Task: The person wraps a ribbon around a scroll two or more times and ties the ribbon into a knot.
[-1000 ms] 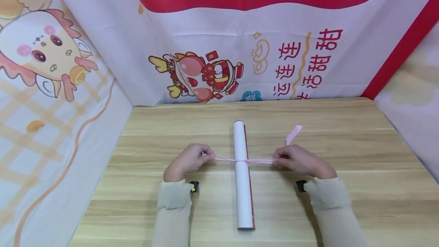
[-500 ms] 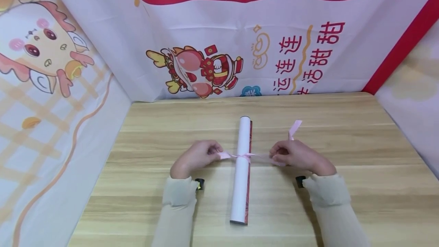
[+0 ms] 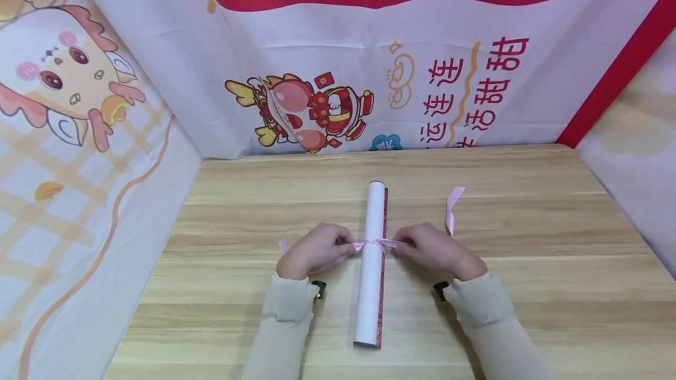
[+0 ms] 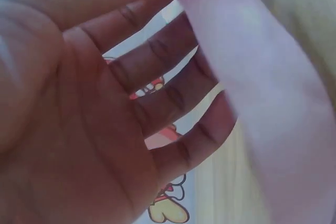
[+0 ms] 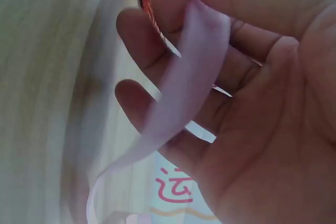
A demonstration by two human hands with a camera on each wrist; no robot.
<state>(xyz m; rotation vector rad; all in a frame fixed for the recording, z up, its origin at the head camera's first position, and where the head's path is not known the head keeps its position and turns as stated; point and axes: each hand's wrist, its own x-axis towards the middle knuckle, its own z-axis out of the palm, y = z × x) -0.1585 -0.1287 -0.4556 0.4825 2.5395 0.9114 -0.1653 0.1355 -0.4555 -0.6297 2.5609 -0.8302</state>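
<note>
A white rolled scroll (image 3: pixel 371 286) with a red patterned edge lies lengthwise on the table. A pink ribbon (image 3: pixel 376 242) crosses round its middle, gathered at what looks like a knot. On the left side my left hand (image 3: pixel 323 248) pinches one part of the ribbon between thumb and forefinger; in the left wrist view the ribbon (image 4: pixel 262 77) hangs in front of the palm. Close to the scroll's right side, my right hand (image 3: pixel 430 246) pinches the other part. In the right wrist view that ribbon (image 5: pixel 184 82) drapes across the loosely bent fingers.
The wooden table (image 3: pixel 237 192) carries the scroll. A white printed cloth (image 3: pixel 317 34) with cartoon figures and red lettering hangs behind its back edge, and another printed cloth (image 3: pixel 79 192) stands along the left. One loose ribbon end (image 3: pixel 451 210) sticks up beyond the right hand.
Both hands have come inward, close to the scroll. The ribbon, stretched taut out to both sides one second ago, now spans a shorter distance between them. The scroll has shifted and tilted slightly.
</note>
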